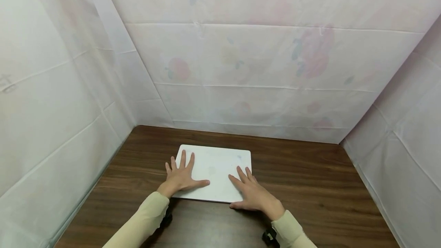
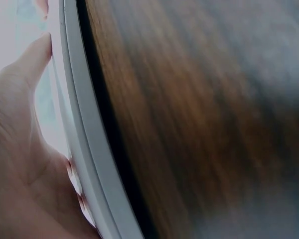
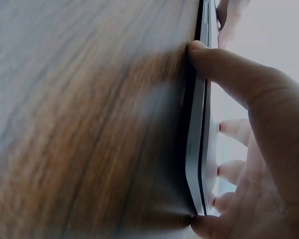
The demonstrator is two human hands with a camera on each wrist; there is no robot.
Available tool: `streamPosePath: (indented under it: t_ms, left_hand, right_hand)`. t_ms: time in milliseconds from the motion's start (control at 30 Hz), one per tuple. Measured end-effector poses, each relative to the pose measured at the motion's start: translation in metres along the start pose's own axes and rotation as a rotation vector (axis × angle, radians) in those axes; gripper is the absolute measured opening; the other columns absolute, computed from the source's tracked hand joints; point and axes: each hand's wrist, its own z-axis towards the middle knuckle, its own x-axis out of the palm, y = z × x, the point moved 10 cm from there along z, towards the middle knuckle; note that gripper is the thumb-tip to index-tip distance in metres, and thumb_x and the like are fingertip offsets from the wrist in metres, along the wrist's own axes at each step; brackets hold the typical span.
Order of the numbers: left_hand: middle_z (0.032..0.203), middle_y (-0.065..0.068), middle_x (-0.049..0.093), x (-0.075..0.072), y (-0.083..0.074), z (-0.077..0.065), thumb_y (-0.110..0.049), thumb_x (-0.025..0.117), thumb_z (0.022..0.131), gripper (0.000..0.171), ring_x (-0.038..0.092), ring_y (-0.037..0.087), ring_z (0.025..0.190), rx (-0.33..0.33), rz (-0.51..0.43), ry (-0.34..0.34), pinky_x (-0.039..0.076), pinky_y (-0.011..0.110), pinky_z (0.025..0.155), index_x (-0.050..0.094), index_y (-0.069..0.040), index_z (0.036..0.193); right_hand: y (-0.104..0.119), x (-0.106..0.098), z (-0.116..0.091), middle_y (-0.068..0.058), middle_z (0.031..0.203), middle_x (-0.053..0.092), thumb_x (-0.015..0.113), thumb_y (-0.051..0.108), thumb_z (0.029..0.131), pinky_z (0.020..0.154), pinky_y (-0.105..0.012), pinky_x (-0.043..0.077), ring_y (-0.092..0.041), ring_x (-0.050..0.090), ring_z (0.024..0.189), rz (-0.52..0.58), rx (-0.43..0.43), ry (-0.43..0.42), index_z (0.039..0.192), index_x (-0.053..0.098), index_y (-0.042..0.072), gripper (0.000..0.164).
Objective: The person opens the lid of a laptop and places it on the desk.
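A closed laptop (image 1: 215,163) with a plain white lid lies flat on the wooden table. On the left part of the lid rests my left hand (image 1: 182,177), fingers spread and straight, thumb pointing inward. My right hand (image 1: 253,192) lies over the front right corner. Several of its fingertips touch the lid, while the thumb (image 3: 229,64) reaches across the front edge. In the left wrist view, the seam between lid and base runs along the laptop's edge (image 2: 84,114). The right wrist view shows the little finger at the side edge, near the table.
The dark wood table (image 1: 310,186) extends to both sides of the laptop and in front of it. Pale printed cloth (image 1: 248,68) hangs behind the table, with more cloth on the left and right. Black wrist straps (image 1: 270,236) sit over the light sleeves.
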Motion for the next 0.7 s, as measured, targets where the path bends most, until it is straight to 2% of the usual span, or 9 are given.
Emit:
streamPosePath:
  t_ms: [200, 367, 533, 700]
  left_hand:
    - [0.172, 0.022, -0.008, 0.002, -0.005, 0.001, -0.093, 0.063, 0.068, 0.136, -0.007, 0.068, 0.147, 0.003, 0.001, -0.004, -0.005, 0.083, 0.112, 0.011, -0.016, 0.167]
    - [0.172, 0.022, -0.008, 0.005, -0.008, 0.002, -0.094, 0.062, 0.067, 0.136, -0.007, 0.068, 0.147, 0.002, 0.009, -0.011, -0.004, 0.083, 0.113, 0.011, -0.017, 0.168]
    - [0.172, 0.021, -0.007, 0.006, -0.012, 0.002, -0.094, 0.062, 0.067, 0.137, -0.006, 0.068, 0.148, 0.006, 0.011, -0.018, -0.004, 0.082, 0.113, 0.011, -0.017, 0.168]
    - [0.173, 0.021, -0.005, 0.007, -0.015, 0.002, -0.094, 0.063, 0.066, 0.137, -0.004, 0.068, 0.148, 0.009, 0.014, -0.020, -0.003, 0.082, 0.113, 0.012, -0.017, 0.167]
  right_hand:
    - [-0.003, -0.002, -0.004, -0.022, 0.171, 0.013, 0.076, 0.057, 0.088, 0.114, -0.070, 0.034, -0.055, 0.007, 0.155, 0.016, 0.004, -0.008, 0.162, 0.035, 0.019, 0.092]
    - [-0.006, -0.002, -0.007, -0.022, 0.171, 0.013, 0.077, 0.056, 0.088, 0.115, -0.074, 0.026, -0.054, 0.007, 0.155, 0.034, 0.006, -0.015, 0.162, 0.037, 0.018, 0.092]
    - [-0.013, -0.002, -0.009, -0.017, 0.173, 0.011, 0.074, 0.062, 0.088, 0.115, -0.078, 0.020, -0.051, 0.005, 0.157, 0.028, 0.034, -0.008, 0.163, 0.034, 0.022, 0.094]
    - [-0.017, -0.002, -0.011, -0.017, 0.173, 0.012, 0.075, 0.062, 0.086, 0.112, -0.081, 0.019, -0.051, 0.006, 0.157, 0.034, 0.048, -0.001, 0.163, 0.034, 0.023, 0.095]
